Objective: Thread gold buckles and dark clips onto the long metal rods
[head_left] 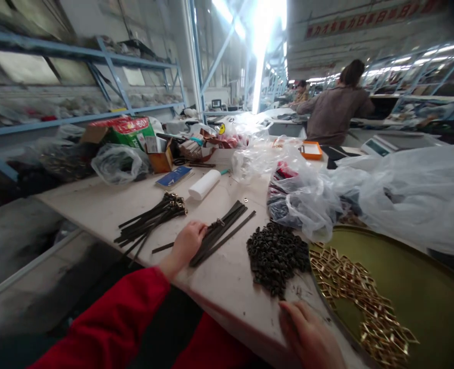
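Note:
My left hand (188, 242) is closed on a thin dark strap (162, 248). One end sticks out left of the hand; the other, with a small metal piece, shows past the fingertips. Beside and partly under it lies a bundle of flat dark straps (227, 225). My right hand (311, 330) is at the near edge of a heap of small dark loops (276, 256), fingers curled together; what they pinch, if anything, is hidden. Farther left lies a pile of straps with gold-coloured buckles (150, 218).
Gold-coloured rectangular rings (357, 292) lie in a round olive tray (415, 287) at right. Clear plastic bags (307, 200) stand behind the heap. A white roll (204, 184), a blue booklet (174, 177) and boxes sit farther back. A person (336, 110) faces away beyond the table.

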The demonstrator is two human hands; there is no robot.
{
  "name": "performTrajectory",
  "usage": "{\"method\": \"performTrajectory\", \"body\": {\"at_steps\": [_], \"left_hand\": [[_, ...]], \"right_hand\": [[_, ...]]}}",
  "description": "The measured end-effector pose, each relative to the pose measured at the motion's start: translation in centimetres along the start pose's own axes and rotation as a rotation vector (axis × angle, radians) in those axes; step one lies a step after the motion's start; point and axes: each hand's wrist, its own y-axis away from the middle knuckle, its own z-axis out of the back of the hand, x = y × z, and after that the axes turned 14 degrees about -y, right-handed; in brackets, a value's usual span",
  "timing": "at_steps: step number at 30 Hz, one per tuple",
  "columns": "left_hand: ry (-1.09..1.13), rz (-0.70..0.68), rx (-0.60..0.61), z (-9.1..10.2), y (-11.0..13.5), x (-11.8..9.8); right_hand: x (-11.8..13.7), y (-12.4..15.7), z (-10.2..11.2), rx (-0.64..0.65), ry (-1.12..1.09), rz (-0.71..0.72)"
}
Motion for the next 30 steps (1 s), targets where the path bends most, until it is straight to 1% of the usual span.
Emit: {"method": "performTrajectory", "body": {"at_steps": [1, 3, 5, 6, 7, 9, 12, 14, 16, 18, 20, 22, 24, 26, 28, 29, 30], "left_hand": [[-0.049, 0.058, -0.012, -0.4, -0.9, 1.8], [-0.127, 0.152, -0.006, -1.0, -2.3, 5.0], [-0.180, 0.202, 0.024, -1.4, -3.1, 6.9], [-0.197, 0.212, 0.036, -1.5, -3.4, 7.2], [-0.208, 0.210, 0.043, -1.6, -3.5, 7.1], [-0.202, 0.157, 0.055, -1.8, -3.5, 5.5], [-0.134, -0.018, 0.129, -2.4, -3.2, 1.1], [-0.089, -0.095, 0.186, -3.0, -3.2, -2.0], [-0.064, -0.100, 0.215, -3.6, -3.5, -4.2], [-0.044, -0.069, 0.227, -3.8, -3.7, -5.5], [-0.012, -0.044, 0.235, -3.5, -3.7, -6.2], [0.028, -0.044, 0.237, -2.6, -3.0, -6.8], [0.070, -0.066, 0.231, -1.2, -1.4, -7.4], [0.098, -0.098, 0.223, 0.2, 0.6, -7.5], [0.088, -0.099, 0.214, 1.4, 2.4, -6.5], [0.063, -0.074, 0.206, 1.8, 3.1, -5.3], [0.028, -0.031, 0.196, 2.2, 3.7, -3.6]], "right_hand": [[-0.5, -0.1, -0.3, -0.007, 0.022, 0.021], [-1.3, -0.3, -0.6, -0.022, 0.061, 0.017], [-1.6, -0.5, -0.7, -0.031, 0.087, -0.008], [-1.6, -0.7, -0.7, -0.036, 0.094, -0.019], [-1.5, -0.8, -0.8, -0.043, 0.097, -0.026], [-1.3, -1.1, -0.8, -0.049, 0.102, -0.041], [-0.9, -1.3, -0.8, -0.035, 0.105, -0.074], [-0.7, -1.2, -0.8, -0.027, 0.113, -0.097], [-0.6, -1.0, -0.9, -0.039, 0.130, -0.123], [-0.5, -0.8, -0.9, -0.065, 0.145, -0.156], [-0.3, -0.7, -0.8, -0.081, 0.145, -0.188], [-0.1, -0.6, -0.8, -0.087, 0.128, -0.210], [0.1, -0.4, -0.6, -0.097, 0.098, -0.212], [0.2, -0.1, -0.5, -0.114, 0.071, -0.205], [0.1, 0.4, -0.5, -0.124, 0.064, -0.168], [-0.1, 0.7, -0.5, -0.125, 0.070, -0.130], [-0.4, 0.9, -0.5, -0.123, 0.080, -0.080]]}}
